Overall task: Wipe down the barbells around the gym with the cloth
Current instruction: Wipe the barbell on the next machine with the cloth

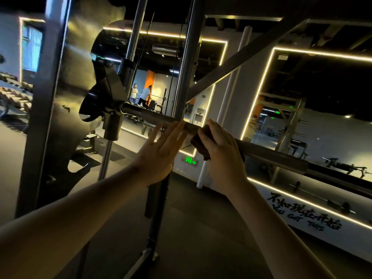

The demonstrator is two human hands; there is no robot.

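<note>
At the guided rack near the mirrored wall, the barbell (277, 158) ran from its carriage (112, 119) at upper left down toward the frame's right edge, crossing in front of a dark upright (187, 77). Right hand (223, 158) was curled over the bar, gripping a dark folded cloth (201, 143) pressed against the shaft just right of that upright. Left hand (159, 152) was open, fingers straight and spread, fingertips (180, 125) lying at the bar just beside the cloth; contact looked likely, though I could not confirm it. Light was dim. A green exit sign (191, 160) glowed low on the wall beyond the hands, and two people (141, 93) stood well apart at a far rack. Judged step: mid-wipe on the section next to the upright, with the long stretch to the right probably not yet done. Risks as I read them: the bar may roll under the wiping grip and turn its hooks off the rack, letting it drop along the guide rod (136, 37); the flat left hand gave little hold to stop that. A stroke leftward could jam the left fingers between cloth and upright. The cloth, bunched and held from above, might slip off the underside. Poor light could hide missed patches.
</note>
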